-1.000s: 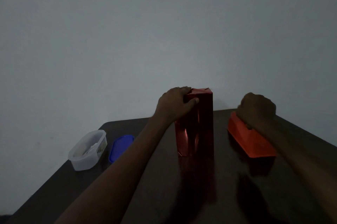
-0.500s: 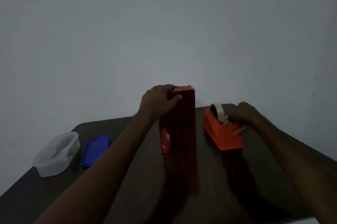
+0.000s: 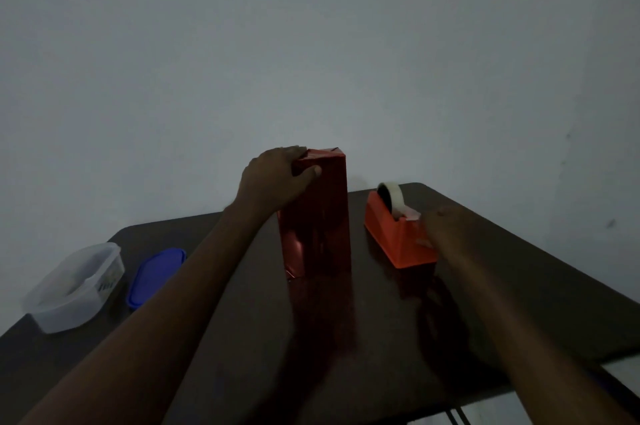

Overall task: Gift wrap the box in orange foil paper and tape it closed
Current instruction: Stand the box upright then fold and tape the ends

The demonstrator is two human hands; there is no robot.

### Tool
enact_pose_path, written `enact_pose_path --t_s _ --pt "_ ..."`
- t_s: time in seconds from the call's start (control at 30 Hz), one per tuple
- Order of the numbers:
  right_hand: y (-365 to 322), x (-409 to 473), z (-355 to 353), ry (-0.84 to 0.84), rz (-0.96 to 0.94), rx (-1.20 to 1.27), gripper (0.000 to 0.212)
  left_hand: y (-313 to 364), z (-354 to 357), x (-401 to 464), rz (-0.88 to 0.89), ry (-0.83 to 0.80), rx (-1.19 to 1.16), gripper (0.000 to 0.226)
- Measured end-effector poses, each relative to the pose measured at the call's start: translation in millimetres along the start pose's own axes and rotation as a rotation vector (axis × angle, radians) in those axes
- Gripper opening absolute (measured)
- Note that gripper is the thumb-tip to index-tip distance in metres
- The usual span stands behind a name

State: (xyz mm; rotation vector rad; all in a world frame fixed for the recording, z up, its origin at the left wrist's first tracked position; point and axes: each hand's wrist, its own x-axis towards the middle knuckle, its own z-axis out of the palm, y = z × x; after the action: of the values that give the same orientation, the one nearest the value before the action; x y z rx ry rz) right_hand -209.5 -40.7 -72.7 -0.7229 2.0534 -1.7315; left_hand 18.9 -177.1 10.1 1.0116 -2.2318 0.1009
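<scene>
Fingers [image 3: 294,152] of my left hand [image 3: 273,178] curl over the top left edge of the box [image 3: 317,213], thumb laid across the near face. That hold looks meant to pin the top fold of the orange foil down and keep the tall box from tipping while tape gets fetched.

Head view, only one I've got: box stands upright, fully wrapped, mid-table [image 3: 519,286], just left of the tape dispenser [image 3: 398,234], not touching it. Right hand [image 3: 446,230] is at the dispenser's cutter end, blurred and dim; can't tell if fingers are apart or pinching the tape tab. Roll [image 3: 391,194] sits in its slot w/ a loose end showing at the cutter.

Dispenser is parked within easy reach of the right hand, prob so one hand can pull a strip w/o the other letting go of the fold. Step in hand, by my read: getting tape for the top closure.

Far left: clear plastic tub [image 3: 74,286] and its blue lid [image 3: 156,275] beside it, well apart from the work.
</scene>
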Motion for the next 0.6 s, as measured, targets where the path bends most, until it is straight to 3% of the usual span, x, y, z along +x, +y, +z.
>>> enact_pose_path --t_s 0.1,0.2,0.6 --pt "16.7 -10.8 2.8 0.099 -0.129 -0.118 0.029 1.5 -0.5 0.1 -0.012 -0.008 -0.004 0.066" --pt "28.7 -10.9 4.2 0.147 -0.156 -0.125 0.025 1.2 -2.3 -0.9 -0.020 -0.006 -0.015 0.066" --pt "38.0 -12.4 15.1 0.091 0.094 0.206 0.019 1.7 -3.4 -1.0 -0.023 0.001 -0.030 0.058"
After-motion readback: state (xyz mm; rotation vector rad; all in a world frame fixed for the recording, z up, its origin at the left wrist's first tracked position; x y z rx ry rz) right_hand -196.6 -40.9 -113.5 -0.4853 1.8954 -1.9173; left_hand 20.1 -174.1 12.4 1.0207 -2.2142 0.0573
